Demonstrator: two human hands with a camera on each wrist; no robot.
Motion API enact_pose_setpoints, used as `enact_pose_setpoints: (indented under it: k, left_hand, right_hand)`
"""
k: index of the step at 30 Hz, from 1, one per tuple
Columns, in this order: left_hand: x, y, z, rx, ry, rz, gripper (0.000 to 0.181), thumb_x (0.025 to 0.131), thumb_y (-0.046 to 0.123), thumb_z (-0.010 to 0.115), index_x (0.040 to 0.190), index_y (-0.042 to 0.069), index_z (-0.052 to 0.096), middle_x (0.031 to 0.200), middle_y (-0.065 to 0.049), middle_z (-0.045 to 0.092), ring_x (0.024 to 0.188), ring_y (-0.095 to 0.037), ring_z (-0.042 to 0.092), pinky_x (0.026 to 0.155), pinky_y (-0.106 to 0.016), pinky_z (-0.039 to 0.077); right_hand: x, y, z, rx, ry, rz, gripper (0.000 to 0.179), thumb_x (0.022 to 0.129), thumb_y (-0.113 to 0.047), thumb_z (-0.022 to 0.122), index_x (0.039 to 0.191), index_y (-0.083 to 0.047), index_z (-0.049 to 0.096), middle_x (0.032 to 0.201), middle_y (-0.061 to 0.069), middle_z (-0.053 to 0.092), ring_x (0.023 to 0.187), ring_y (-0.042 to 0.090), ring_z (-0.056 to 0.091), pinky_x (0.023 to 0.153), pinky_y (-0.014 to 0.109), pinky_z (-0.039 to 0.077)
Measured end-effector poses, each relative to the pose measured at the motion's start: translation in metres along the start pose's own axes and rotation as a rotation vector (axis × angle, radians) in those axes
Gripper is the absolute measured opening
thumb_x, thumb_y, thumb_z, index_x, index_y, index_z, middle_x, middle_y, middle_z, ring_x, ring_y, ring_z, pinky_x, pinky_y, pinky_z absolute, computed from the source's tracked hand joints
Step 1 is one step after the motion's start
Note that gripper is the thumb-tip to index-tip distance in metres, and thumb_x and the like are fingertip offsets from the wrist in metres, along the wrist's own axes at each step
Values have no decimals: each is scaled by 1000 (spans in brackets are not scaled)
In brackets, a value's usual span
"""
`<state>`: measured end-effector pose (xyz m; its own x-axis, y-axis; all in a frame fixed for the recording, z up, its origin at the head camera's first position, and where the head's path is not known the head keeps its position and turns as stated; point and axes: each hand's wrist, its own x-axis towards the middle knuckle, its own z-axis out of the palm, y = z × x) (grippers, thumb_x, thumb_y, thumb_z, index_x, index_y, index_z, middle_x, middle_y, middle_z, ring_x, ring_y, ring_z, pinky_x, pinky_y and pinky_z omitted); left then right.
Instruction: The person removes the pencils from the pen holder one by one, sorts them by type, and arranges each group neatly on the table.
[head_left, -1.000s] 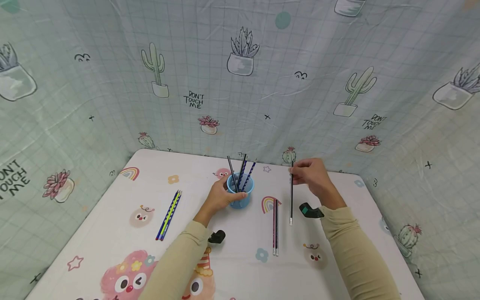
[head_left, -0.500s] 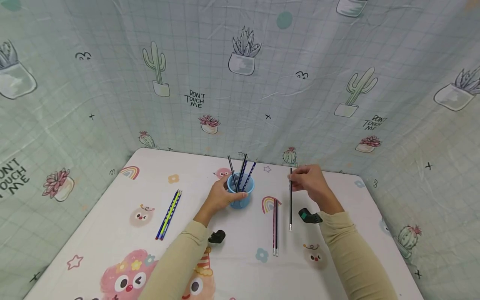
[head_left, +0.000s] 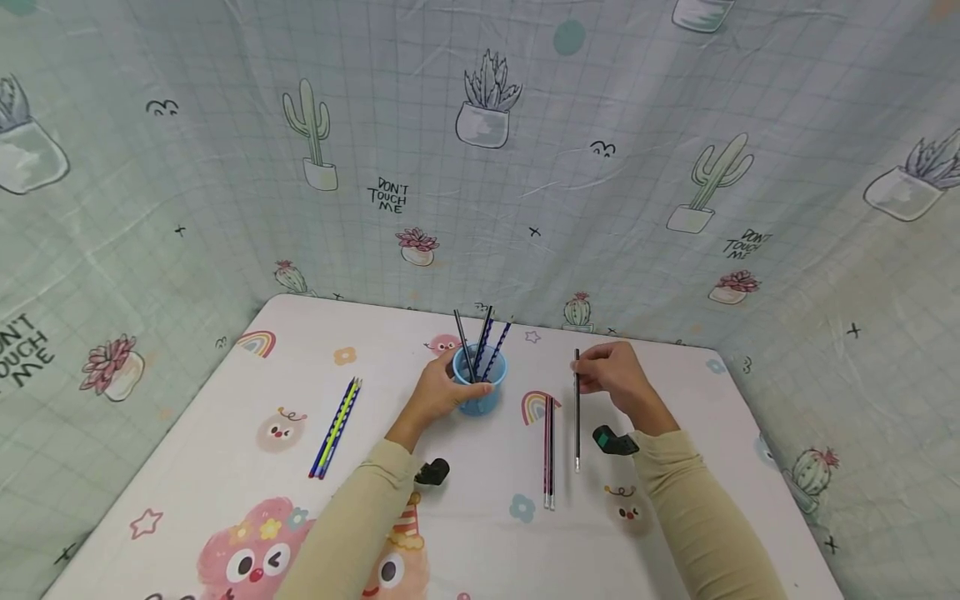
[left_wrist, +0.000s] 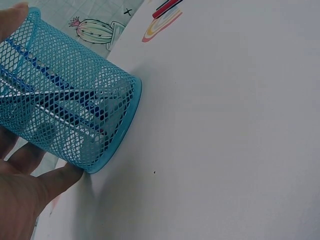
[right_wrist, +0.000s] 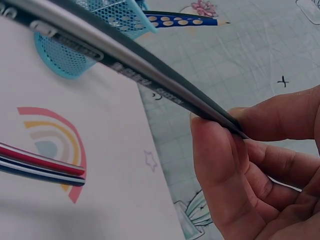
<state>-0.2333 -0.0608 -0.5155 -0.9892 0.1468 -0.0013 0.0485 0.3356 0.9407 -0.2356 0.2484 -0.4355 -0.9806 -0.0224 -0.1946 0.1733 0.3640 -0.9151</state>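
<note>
The left hand wraps round a light-blue, round mesh metal cup, several slim pencils leaning inside! Out at the cup's three o'clock, the right hand pinches a slender dark pencil with a silver stripe between thumb and fingertip, tight together. Two striped pencils, one red, one dark, lie at half past four; blue and lime-green pencils on the white, cartoon-print desk at eight.
</note>
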Motion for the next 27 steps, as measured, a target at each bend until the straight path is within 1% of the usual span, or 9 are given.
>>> enact_pose_setpoints:
  k: [4, 7, 10, 12, 19, 27]
  left_hand:
    - [0, 0, 0, 3, -2, -10, 100, 78, 38, 93, 159, 9, 41, 156, -14, 54, 145, -34, 52, 120, -53, 44]
    - [0, 0, -1, -3, -5, -14, 101, 78, 37, 93, 160, 9, 41, 156, -14, 54, 145, -34, 52, 120, -53, 44]
    - [0, 0, -1, 3, -6, -12, 100, 79, 37, 92, 159, 8, 41, 156, -15, 55, 145, -34, 52, 120, -53, 44]
    - [0, 0, -1, 11, -4, -10, 100, 79, 38, 92, 159, 8, 41, 156, -15, 54, 145, -34, 52, 120, -53, 44]
    - [1, -1, -1, 21, -3, -6, 101, 79, 40, 92, 160, 8, 40, 158, -14, 52, 148, -34, 49, 121, -52, 42]
    - [2, 0, -1, 30, -3, -2, 101, 79, 42, 91, 160, 9, 40, 158, -13, 53, 147, -33, 50, 121, -52, 43]
  right_hand:
    - [0, 5, 4, -1, 7, 18, 23, 96, -6, 70, 110, 12, 69, 90, 11, 72, 64, 13, 67, 65, 26, 64]
    - [0, 9, 6, 2, 15, 51, 21, 96, -6, 71, 109, 10, 70, 89, 10, 72, 64, 13, 67, 65, 27, 64]
    - [0, 13, 8, 5, 8, 67, 21, 95, -6, 71, 109, 10, 70, 88, 10, 72, 64, 13, 67, 64, 27, 64]
    - [1, 15, 10, 18, 6, 69, 20, 95, -5, 71, 107, 11, 70, 87, 10, 72, 64, 14, 67, 63, 27, 64]
    - [4, 27, 14, 7, -28, 62, 19, 95, -4, 70, 106, 12, 69, 81, 9, 70, 63, 13, 66, 61, 26, 62]
    - [3, 35, 17, 0, -29, 71, 21, 95, -4, 68, 109, 12, 69, 88, 15, 72, 61, 12, 67, 62, 25, 63]
